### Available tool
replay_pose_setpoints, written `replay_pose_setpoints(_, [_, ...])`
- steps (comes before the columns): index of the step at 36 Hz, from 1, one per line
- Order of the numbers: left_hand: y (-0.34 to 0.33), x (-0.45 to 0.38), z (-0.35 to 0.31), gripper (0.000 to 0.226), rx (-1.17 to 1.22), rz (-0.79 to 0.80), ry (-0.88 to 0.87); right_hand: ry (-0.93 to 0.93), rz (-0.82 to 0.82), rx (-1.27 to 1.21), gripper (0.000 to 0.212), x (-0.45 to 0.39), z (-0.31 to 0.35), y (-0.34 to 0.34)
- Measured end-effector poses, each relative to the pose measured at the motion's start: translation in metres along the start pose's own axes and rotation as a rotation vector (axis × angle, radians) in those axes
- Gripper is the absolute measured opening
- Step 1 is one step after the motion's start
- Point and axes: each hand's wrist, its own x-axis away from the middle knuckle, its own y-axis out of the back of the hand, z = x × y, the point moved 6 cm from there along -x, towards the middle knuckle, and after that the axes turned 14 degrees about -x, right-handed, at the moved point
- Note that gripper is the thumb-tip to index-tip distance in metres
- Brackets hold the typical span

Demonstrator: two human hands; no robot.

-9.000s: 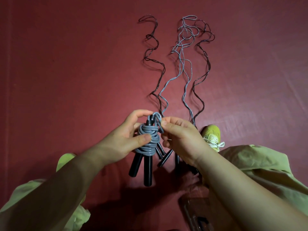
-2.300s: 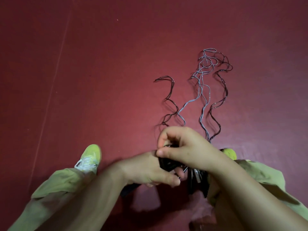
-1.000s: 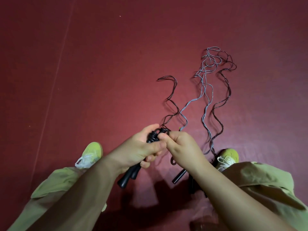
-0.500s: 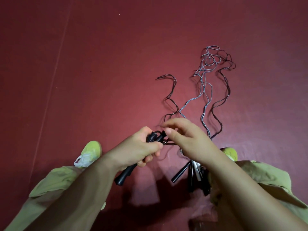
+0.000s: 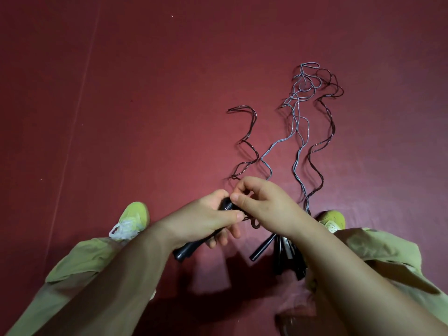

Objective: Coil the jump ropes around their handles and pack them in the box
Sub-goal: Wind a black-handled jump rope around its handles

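A: Dark red floor (image 5: 145,93), person in green trousers. What's the left hand (image 5: 206,224) doing?

B: Its fingers grip black jump rope handles (image 5: 191,246). Right hand (image 5: 264,207) pinches dark rope at the handle top. More handles (image 5: 286,253) and wavy ropes (image 5: 300,132) lie on the floor further right.

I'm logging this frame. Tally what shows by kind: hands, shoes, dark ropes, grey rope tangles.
Hands: 2, left hand gripping black handles, right hand.
Shoes: 2, left shoe, right shoe.
Dark ropes: 2, held dark rope, loose dark rope.
Grey tangles: 1, grey tangle; strands uncountable.
Total: 7.
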Motion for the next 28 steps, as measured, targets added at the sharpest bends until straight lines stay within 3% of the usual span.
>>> replay_pose_setpoints(5, [0.002,0.0,0.002,0.015,-0.057,-0.038,-0.021,-0.069,0.058,-0.05,0.019,0.004,0.002,-0.004])
replay_pose_setpoints(8, [0.01,-0.001,0.003,0.021,0.058,-0.097,-0.029,-0.065,0.055,-0.086,0.029,0.007,0.011,0.001])
replay_pose_setpoints(13, [0.031,0.001,0.002,0.01,0.385,-0.201,-0.07,-0.032,0.12,0.188,0.037,0.012,0.008,0.001])
replay_pose_setpoints(17, [0.037,0.001,0.006,0.005,0.305,-0.223,-0.053,0.03,0.2,0.397,0.063,0.019,0.017,-0.007])
replay_pose_setpoints(20, [0.031,-0.001,0.012,0.006,0.11,-0.186,-0.022,0.154,0.261,0.489,0.048,0.025,0.032,-0.005])
replay_pose_setpoints(23, [0.022,-0.003,0.014,0.009,0.062,-0.106,0.0,0.212,0.28,0.572,0.036,0.03,0.043,0.002])
replay_pose_setpoints(28, [-0.005,-0.006,0.01,0.018,-0.063,0.029,-0.006,0.223,0.254,0.391,0.008,0.032,0.054,0.012])
